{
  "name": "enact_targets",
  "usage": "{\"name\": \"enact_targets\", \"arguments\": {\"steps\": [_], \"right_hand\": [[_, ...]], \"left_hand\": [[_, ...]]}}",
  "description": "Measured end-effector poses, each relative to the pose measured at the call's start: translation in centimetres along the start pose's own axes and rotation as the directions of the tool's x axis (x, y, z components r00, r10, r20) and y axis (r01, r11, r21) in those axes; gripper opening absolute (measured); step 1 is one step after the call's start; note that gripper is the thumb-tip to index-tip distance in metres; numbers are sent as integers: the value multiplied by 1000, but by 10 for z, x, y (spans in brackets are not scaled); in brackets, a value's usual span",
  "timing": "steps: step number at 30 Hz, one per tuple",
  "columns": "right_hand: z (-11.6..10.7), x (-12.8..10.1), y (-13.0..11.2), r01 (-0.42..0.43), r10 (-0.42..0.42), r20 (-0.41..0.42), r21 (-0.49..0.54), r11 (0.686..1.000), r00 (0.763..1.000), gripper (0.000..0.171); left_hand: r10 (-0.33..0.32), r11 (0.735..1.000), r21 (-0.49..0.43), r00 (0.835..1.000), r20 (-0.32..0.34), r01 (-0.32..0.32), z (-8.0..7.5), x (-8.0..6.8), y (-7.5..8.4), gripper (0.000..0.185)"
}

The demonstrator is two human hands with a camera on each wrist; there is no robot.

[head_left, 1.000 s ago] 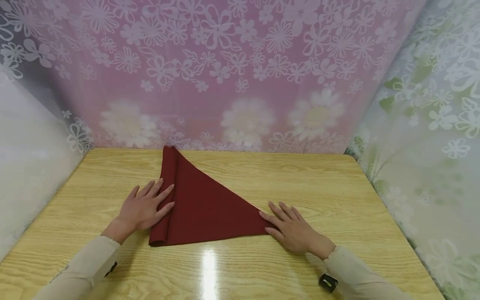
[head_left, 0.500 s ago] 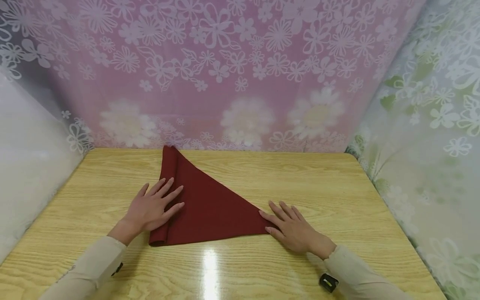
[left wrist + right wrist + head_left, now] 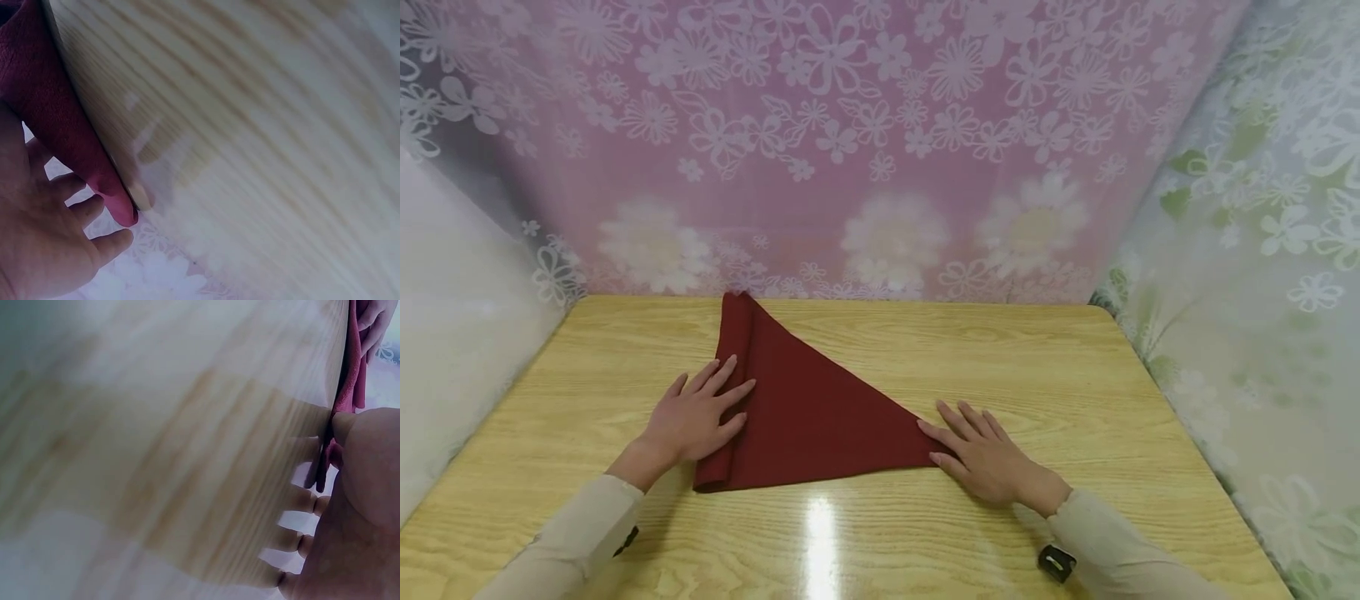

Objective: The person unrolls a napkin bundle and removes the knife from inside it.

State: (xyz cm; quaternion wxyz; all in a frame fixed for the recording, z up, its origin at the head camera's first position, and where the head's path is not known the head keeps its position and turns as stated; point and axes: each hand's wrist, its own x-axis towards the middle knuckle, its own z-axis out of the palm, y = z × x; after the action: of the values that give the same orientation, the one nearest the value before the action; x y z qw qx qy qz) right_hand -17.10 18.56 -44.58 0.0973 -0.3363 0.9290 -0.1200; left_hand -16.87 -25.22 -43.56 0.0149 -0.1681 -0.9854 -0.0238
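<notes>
A dark red cloth (image 3: pixel 827 408) lies on the wooden table, its left side rolled into a tube and the rest tapering to a point at the right. My left hand (image 3: pixel 688 421) rests with spread fingers on the rolled edge. In the left wrist view, the cloth roll (image 3: pixel 69 125) runs beside the fingers of the left hand (image 3: pixel 44 231). My right hand (image 3: pixel 988 458) lies flat at the tapered right corner, thumb and index finger on the cloth. The right wrist view shows the right hand (image 3: pixel 362 506) with fingertips on the table by the cloth's end (image 3: pixel 350 394).
The light wooden table (image 3: pixel 1037 358) reaches back to a pink flowered curtain (image 3: pixel 880 167). More patterned curtain (image 3: pixel 1262 292) hangs along the right, and a pale one (image 3: pixel 460 292) on the left. A dark wrist device (image 3: pixel 1057 564) sits under the right sleeve.
My left hand slid right across the roll, then back left. The roll's left edge has shifted slightly left. My right hand has stayed in place.
</notes>
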Motion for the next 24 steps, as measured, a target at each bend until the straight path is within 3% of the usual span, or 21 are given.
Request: {"name": "enact_targets", "arguments": {"steps": [24], "right_hand": [[-1, 2, -1, -23, 24, 37, -24, 999, 999, 53]], "left_hand": [[10, 998, -54, 1000, -24, -12, -10, -6, -10, 41]]}}
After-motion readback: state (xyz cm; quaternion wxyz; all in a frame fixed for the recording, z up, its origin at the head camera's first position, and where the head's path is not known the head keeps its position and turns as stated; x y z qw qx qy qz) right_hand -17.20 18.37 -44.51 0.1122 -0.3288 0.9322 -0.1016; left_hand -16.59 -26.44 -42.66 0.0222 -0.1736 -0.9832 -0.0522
